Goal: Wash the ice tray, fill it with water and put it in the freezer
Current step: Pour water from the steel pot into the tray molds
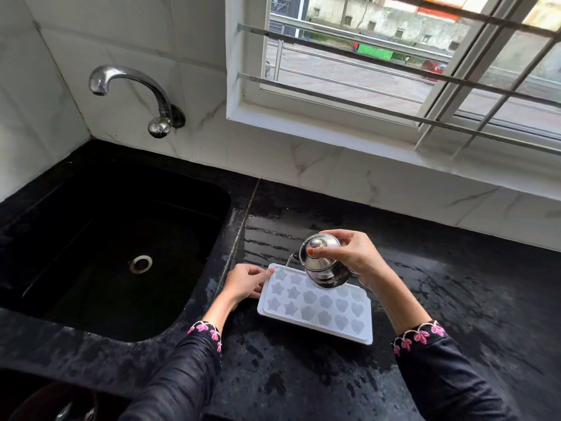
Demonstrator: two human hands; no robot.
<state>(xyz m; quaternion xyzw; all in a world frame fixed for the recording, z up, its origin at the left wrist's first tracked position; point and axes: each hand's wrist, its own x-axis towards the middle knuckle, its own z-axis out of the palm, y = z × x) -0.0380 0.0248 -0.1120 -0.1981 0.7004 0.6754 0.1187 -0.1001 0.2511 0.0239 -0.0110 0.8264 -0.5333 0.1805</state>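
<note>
The ice tray (315,308) lies flat on the black counter (303,378), just right of the sink (115,244), its star and heart cells facing up; the nearer cells look pale and it cannot be told how full they are. The left hand (246,282) rests at the tray's left end, fingers closed lightly on the rim, steadying it; the right hand (349,253) is clamped around a small steel kettle (321,262), thumb pressed on the lid, the vessel tilted left over the tray's far edge; a thin stream leaves the spout (292,256) and falls toward the far-left corner. Risk one: the stream lands close to the rim, so a slight drift of the kettle would likely send water onto the counter rather than into a cell. Risk two: the counter already shows wet patches, so the tray may slide if the left hand loosens. Risk three: cells filled to the brim would probably spill on the carry to the freezer, which is not in view. Beyond, the tap (133,92) on the tiled wall appears shut off.
</note>
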